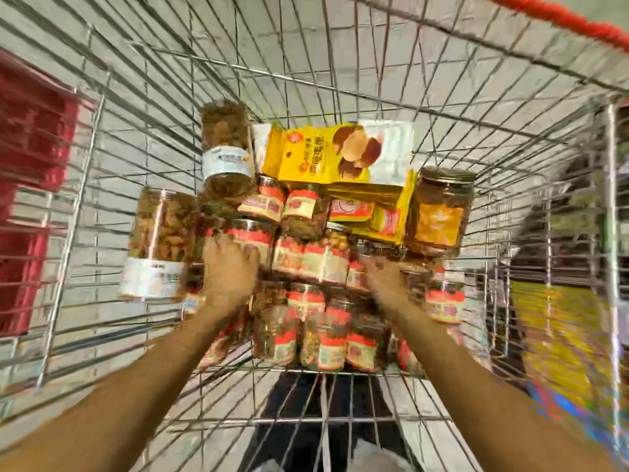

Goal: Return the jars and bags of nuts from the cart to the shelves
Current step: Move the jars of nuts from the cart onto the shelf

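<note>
The whole view is motion-blurred. A wire cart [442,107] holds several red-labelled jars of nuts [326,338] piled along its near side. Two tall clear jars, one [156,247] at the left and one [226,151] behind it, lean on the pile, and an orange-labelled jar [439,212] stands at the right. Yellow bags [326,155] lie on top at the back. My left hand [228,267] is down on a red-labelled jar [250,238]. My right hand [386,279] reaches among the jars at the middle right. Blur hides the fingers of both hands.
The cart's red handle [558,15] crosses the top right corner. Red items [30,137] show through the left cart wall, and yellow and dark shelf goods [558,338] show through the right wall. Tiled floor lies under the cart.
</note>
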`<state>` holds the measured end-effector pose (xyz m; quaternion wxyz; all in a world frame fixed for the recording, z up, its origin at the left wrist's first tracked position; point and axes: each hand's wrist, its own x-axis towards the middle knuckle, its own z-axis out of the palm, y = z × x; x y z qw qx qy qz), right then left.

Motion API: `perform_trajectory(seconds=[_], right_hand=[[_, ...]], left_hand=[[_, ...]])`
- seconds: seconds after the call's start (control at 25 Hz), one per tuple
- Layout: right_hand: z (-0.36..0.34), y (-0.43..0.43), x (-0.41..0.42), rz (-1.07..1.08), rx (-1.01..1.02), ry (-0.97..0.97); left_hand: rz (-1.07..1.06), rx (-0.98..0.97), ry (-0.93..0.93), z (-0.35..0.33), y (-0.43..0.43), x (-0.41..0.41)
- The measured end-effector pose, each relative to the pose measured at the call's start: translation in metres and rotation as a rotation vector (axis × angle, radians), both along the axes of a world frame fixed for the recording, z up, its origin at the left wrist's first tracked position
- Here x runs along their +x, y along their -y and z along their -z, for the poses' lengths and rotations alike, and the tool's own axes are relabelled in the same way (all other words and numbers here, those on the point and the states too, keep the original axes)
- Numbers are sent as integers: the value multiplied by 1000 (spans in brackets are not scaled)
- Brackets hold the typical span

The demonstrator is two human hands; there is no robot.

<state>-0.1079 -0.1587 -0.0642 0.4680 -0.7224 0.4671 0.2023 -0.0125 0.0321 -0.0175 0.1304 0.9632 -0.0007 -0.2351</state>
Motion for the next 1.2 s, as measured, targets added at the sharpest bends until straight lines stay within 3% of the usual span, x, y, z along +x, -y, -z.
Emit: perform_trajectory(seconds=[0.16,0.28,0.44,0.48,0.64,0.76,0.8,0.88,0.92,1.08,1.2], right_hand=[[15,-7,8,218,175,72],[17,-9,4,250,300,49],[16,-12,6,341,376,73],[15,-12,7,344,406,58],[-2,-11,15,306,659,5],[-9,17,15,487,726,87],[-9,32,15,592,743,134],[-8,63,18,755,779,221],[-7,73,20,774,789,249],[-2,83,20,775,832,262],[-5,84,12,801,833,213]], left_hand=[[-234,48,-89,46,8,10],[-159,281,-55,66,23,6],[-52,380,-67,70,12,5],[-14,342,-123,67,11,4],[-145,-331,-362,14,46,-38],[67,-448,-408,-6,70,-43],[79,-453,-303,0,75,-28],[23,-322,9,25,83,16],[-9,-220,61,40,90,37],[59,198,-37,85,129,38],[150,253,9,88,121,27]])
